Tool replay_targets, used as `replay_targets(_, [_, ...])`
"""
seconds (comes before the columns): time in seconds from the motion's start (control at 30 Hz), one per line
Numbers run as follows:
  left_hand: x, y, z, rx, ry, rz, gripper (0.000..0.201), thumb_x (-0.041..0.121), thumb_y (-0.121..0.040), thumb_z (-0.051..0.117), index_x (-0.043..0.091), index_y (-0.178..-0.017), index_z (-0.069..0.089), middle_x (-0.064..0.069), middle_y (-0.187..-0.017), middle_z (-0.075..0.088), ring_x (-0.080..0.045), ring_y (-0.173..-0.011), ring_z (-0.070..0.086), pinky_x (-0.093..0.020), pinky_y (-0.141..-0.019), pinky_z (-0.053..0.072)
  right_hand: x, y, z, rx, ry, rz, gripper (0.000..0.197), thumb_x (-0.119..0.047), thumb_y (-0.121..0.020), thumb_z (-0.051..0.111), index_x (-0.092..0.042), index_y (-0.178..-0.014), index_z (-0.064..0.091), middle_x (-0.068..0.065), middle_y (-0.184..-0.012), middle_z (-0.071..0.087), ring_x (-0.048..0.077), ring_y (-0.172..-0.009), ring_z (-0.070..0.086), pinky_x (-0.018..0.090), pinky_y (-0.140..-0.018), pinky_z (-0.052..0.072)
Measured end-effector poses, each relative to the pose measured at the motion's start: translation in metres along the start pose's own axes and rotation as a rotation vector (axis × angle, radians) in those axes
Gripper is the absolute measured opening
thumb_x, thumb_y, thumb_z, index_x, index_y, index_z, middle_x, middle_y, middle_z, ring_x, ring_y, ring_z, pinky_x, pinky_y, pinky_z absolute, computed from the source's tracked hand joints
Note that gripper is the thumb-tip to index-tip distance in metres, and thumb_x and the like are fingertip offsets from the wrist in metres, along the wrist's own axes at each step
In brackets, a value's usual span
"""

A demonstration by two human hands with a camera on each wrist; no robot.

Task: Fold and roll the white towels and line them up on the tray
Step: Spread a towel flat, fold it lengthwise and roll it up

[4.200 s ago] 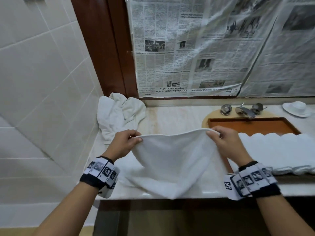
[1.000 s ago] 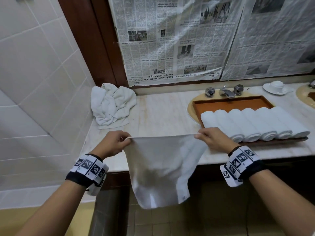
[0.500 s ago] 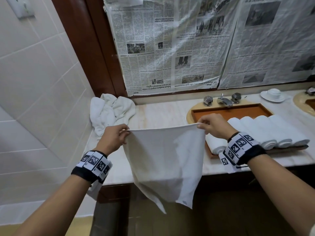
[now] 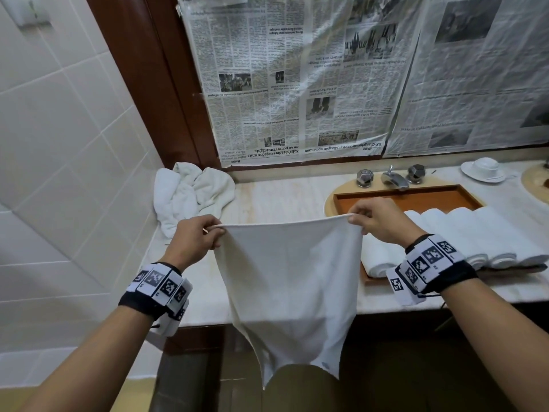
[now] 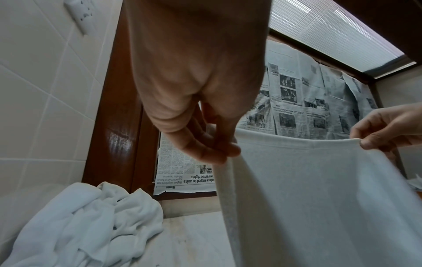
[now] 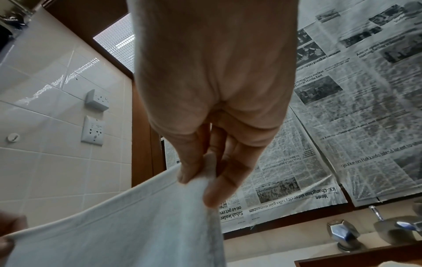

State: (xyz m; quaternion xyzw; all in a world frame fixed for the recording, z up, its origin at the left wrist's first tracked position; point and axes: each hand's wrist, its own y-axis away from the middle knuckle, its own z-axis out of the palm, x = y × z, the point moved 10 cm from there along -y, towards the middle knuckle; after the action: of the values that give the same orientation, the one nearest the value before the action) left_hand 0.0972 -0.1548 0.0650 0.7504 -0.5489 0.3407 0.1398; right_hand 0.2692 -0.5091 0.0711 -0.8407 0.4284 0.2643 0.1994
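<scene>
Covering the wall at twelve o'clock, sheets of newspaper (image 4: 312, 84) hang above a pale stone counter (image 4: 279, 197) that runs from nine o'clock to three o'clock across the head view. Over the counter's near edge, at six o'clock, a white towel (image 4: 288, 281) hangs spread out flat, its top hem stretched level and its lower end dangling below the counter front. At about two o'clock a wooden tray (image 4: 398, 199) sits on the counter just in front of the tap (image 4: 393, 178), and a row of rolled towels (image 4: 475, 233) lies side by side in it, touching one another, with bare tray floor behind them. At ten o'clock a crumpled heap of unfolded towels (image 4: 190, 194) rests against the tiled wall (image 4: 59, 144). The left hand (image 4: 193, 236) pinches the hanging towel's upper left corner, thumb and curled fingers (image 5: 214, 151) closed on the hem in the left wrist view. The right hand (image 4: 380, 223) pinches the upper right corner the same way, the cloth caught between thumb and fingertips (image 6: 189, 171) in the right wrist view. At one o'clock, far back on the counter, a small white cup and saucer (image 4: 482, 169) stands well apart from the tray.
</scene>
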Motion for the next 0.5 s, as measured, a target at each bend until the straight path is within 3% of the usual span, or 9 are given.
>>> replay_targets(0.2, [-0.013, 0.003, 0.004, 0.065, 0.102, -0.061, 0.007, 0.014, -0.091, 0.07, 0.012, -0.085, 0.069, -0.007, -0.07, 0.07, -0.012, -0.058, 0.069, -0.009, -0.059, 0.047, 0.006, 0.001, 0.012, -0.038, -0.009, -0.001, 0.01, -0.018, -0.091, 0.067, -0.01, -0.085, 0.07, 0.007, -0.077, 0.07, 0.018, -0.065, 0.067, 0.032, -0.068, 0.055])
replay_targets(0.33, [-0.029, 0.008, 0.019, 0.029, 0.148, -0.106, 0.005, 0.011, -0.091, 0.07, 0.007, -0.088, 0.069, -0.009, -0.073, 0.068, -0.018, -0.059, 0.069, -0.015, -0.058, 0.054, 0.01, 0.006, 0.027, -0.08, 0.003, 0.018, 0.011, -0.02, -0.091, 0.067, -0.012, -0.085, 0.07, 0.002, -0.077, 0.069, 0.016, -0.068, 0.065, 0.038, -0.072, 0.055])
replay_targets(0.5, [-0.042, 0.009, 0.021, 0.016, 0.238, -0.145, 0.005, 0.013, -0.091, 0.071, 0.009, -0.088, 0.069, -0.011, -0.074, 0.066, -0.025, -0.064, 0.069, -0.028, -0.059, 0.06, 0.005, 0.008, 0.017, -0.002, -0.024, 0.008, 0.01, -0.022, -0.091, 0.067, -0.016, -0.084, 0.07, -0.002, -0.073, 0.068, 0.017, -0.068, 0.064, 0.038, -0.071, 0.052])
